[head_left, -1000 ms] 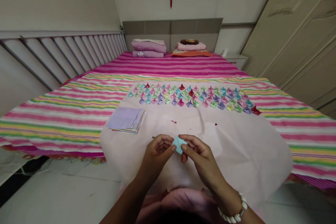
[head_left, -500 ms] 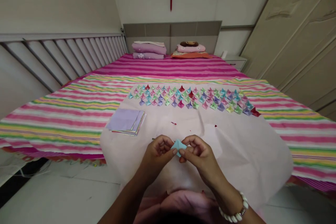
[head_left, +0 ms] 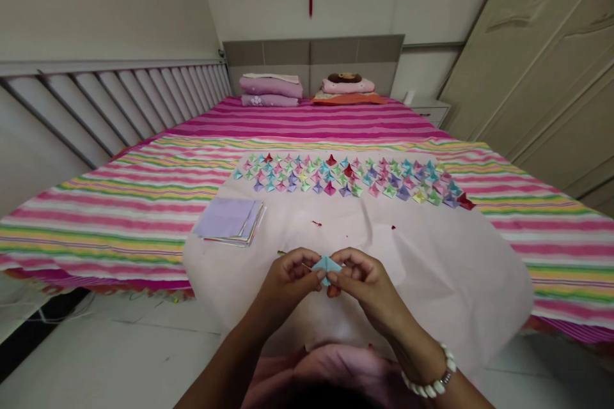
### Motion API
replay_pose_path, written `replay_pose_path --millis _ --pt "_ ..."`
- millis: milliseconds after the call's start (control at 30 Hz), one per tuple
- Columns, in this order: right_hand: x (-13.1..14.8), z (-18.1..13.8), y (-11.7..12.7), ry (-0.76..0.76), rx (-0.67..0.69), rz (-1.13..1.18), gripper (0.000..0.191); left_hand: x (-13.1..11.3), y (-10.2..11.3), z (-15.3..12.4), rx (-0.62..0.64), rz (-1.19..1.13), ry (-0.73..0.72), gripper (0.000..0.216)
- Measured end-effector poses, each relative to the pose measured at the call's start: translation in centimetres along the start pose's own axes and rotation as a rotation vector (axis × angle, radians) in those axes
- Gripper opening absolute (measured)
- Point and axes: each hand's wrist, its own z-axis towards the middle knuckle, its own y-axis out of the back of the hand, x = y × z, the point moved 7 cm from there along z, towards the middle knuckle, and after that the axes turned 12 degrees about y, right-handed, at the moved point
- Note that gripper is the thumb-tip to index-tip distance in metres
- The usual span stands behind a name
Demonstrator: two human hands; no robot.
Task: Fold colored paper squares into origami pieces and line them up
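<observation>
A small light-blue folded paper piece [head_left: 327,264] is held up between both hands, above the near part of a pale pink sheet [head_left: 446,268]. My left hand [head_left: 296,273] pinches its left side, with the thumb on the front face. On the right side, my right hand [head_left: 359,273] grips it the same way, thumb near the lower middle. A crease runs down the centre of the paper. The fingers behind it are partly hidden. Farther off lie rows of folded paper pieces [head_left: 330,188] in many colours.
A stack of square paper [head_left: 228,217], purple on top, lies on the left of the sheet. Small red scraps [head_left: 317,223] dot the middle. Under the sheet is a bed with a striped cover [head_left: 119,204]; folded bedding [head_left: 271,87] sits by the headboard. A white railing [head_left: 144,102] runs along the left.
Both hands stay almost in place with the light-blue paper between them. Its upper part looks slightly more tilted. The view has shifted very little.
</observation>
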Motion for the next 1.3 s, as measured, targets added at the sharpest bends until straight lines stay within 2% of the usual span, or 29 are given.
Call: replay_pose_path --millis 333,533,733,900,1133,1300 --pt "-0.26 0.03 0.21 0.010 -0.040 0.048 0.012 -0.02 -0.12 -0.18 -0.082 -0.082 -0.033 0.017" --pt "0.17 -0.08 0.09 0.020 -0.048 0.104 0.004 0.21 -0.05 -0.28 -0.054 -0.149 -0.047 0.009" --pt "0.26 -0.09 -0.14 0.005 -0.089 0.183 0.007 0.33 -0.14 -0.32 -0.040 -0.224 -0.079 0.006" --pt "-0.05 -0.11 -0.15 0.013 -0.116 0.213 0.006 0.47 -0.12 -0.51 -0.063 -0.198 -0.084 0.008" --pt "-0.29 -0.09 -0.11 0.031 -0.101 0.167 0.008 0.39 -0.15 -0.62 -0.111 -0.169 -0.004 0.014" --pt "-0.15 -0.27 -0.18 0.049 -0.067 0.119 0.007 0.49 -0.15 -0.55 -0.089 -0.188 0.051 0.014"
